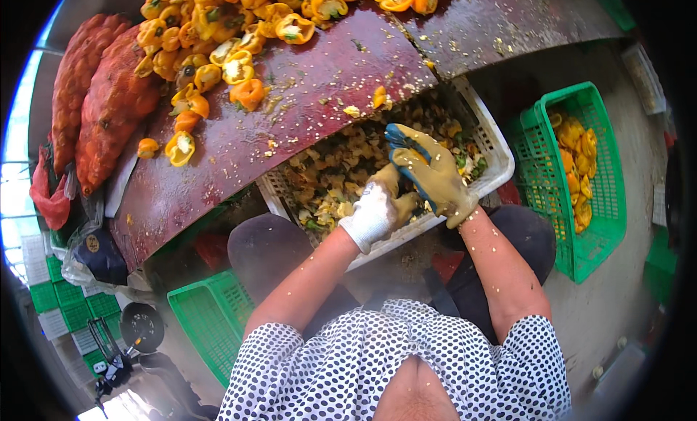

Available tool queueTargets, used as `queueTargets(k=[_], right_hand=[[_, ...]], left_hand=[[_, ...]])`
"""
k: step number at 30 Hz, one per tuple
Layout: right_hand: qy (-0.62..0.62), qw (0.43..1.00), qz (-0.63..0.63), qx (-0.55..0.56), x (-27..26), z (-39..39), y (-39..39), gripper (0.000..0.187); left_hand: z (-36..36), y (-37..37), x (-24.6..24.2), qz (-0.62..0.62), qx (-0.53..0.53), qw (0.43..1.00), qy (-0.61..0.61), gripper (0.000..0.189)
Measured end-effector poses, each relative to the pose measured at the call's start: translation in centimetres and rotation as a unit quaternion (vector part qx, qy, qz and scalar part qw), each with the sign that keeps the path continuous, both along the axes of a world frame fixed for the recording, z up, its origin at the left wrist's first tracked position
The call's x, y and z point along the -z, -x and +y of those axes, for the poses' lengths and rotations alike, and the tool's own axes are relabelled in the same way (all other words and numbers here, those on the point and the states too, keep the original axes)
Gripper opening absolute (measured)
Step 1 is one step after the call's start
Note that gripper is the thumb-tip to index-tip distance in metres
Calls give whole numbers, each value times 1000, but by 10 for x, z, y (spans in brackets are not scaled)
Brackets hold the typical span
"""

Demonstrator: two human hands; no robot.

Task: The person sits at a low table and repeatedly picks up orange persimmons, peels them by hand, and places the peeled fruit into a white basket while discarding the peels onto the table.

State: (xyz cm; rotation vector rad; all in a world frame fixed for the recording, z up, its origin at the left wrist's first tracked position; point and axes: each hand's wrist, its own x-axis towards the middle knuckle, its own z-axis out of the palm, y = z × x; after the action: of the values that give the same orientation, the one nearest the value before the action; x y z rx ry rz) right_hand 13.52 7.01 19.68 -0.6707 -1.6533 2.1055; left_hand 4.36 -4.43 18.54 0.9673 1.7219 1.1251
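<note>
My left hand, in a white knit glove with a tan coated palm, is curled above a white plastic crate. Its fingers are partly hidden, so whether it holds anything does not show. Close beside it, my right hand wears a tan and blue glove. A bit of orange-yellow pepper shows between its thumb and fingers. Beneath both hands, the crate holds a mass of pepper cores, seeds and scraps. Cut orange and yellow peppers lie on the dark red tabletop beyond.
The tabletop edge overhangs the crate's far side. A large pepper heap covers the far left, beside red mesh sacks. At right, a green crate contains pepper pieces. Another green crate stands by my left leg.
</note>
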Motion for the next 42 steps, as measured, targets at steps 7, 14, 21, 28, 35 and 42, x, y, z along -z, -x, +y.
queueTargets(k=[7, 14, 21, 28, 35, 42], right_hand=[[101, 994, 38, 13, 9, -1, 3, 54], [26, 998, -23, 55, 24, -10, 5, 40], [37, 999, -13, -1, 11, -18, 3, 40], [159, 987, 15, -17, 6, -18, 0, 45], [126, 991, 47, 16, 1, -11, 7, 45], [164, 979, 120, 26, 4, -11, 4, 42]], left_hand=[[3, -2, -12, 20, -14, 996, -85, 38], [11, 7, 5, 126, 2, 988, -87, 32], [-4, 10, -11, 98, 7, 994, -50, 31], [-8, 9, -21, 112, 10, 991, -68, 26], [0, 21, -47, -113, -11, 993, -20, 21], [-10, 30, -35, -257, -71, 962, -52, 42]])
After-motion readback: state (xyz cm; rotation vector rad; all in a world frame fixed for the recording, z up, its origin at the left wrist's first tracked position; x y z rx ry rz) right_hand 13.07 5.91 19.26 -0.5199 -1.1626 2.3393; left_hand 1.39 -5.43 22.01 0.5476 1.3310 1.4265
